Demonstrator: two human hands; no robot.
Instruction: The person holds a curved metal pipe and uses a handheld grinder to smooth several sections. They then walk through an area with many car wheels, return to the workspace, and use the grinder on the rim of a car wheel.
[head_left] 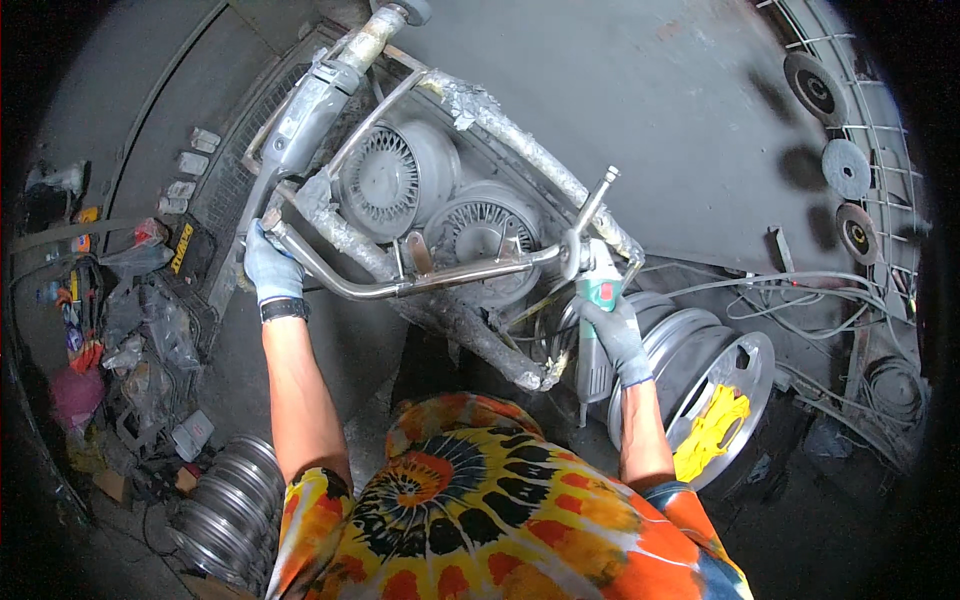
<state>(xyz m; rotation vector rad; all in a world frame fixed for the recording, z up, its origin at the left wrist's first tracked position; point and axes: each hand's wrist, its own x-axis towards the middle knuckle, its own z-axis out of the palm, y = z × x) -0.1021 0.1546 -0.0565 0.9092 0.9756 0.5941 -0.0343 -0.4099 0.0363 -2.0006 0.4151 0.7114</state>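
Tie-dye shirt [490, 510] lowest; left fingers [263, 252] clasp shiny, bent metal tube [455, 278]; right fingers [603, 320] wrap green grinder [593, 365].

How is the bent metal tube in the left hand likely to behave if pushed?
The bent metal tube is probably stiff, given its smooth metal look. Its curves and projecting bracket should hinder rolling. With the left hand gripping one end, it might pivot.

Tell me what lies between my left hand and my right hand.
In the head view, a bent metal tube runs from your left hand toward the green-and-grey grinder in your right hand.
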